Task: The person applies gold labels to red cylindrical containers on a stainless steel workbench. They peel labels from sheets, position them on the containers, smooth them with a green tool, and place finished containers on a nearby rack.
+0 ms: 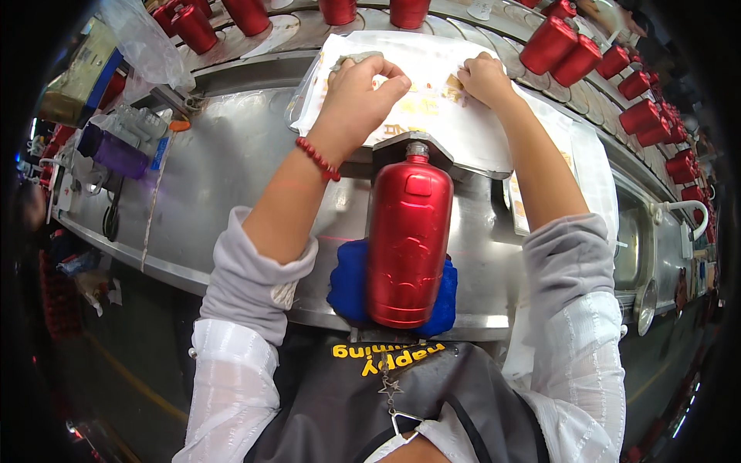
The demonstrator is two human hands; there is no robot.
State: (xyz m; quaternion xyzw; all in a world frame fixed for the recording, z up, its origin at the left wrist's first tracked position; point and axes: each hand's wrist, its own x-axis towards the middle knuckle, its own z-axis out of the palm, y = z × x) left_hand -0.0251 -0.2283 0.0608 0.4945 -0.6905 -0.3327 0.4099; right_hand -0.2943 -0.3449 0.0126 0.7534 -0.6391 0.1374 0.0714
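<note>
A white sheet (432,58) with gold printed shapes lies on a metal tray (297,108) at the far side of the bench. At the sheet's left part is my left hand (360,100), its fingers curled over a small grey-green cloth or pad (351,59). My right hand (488,82) bends its fingertips down onto the sheet beside a gold decal (455,86); whatever they pinch is hidden. Between my forearms a shiny red bottle (411,239) rests on its side, neck away from me, on a blue cloth (349,282). A dark holder (390,150) sits at its neck.
Red bottles (193,29) stand along a curved conveyor (463,29) behind the sheet and down the right. At left on the steel bench (224,154) are a purple bottle (116,153) and a plastic bag (147,38). A sink (634,231) is at right.
</note>
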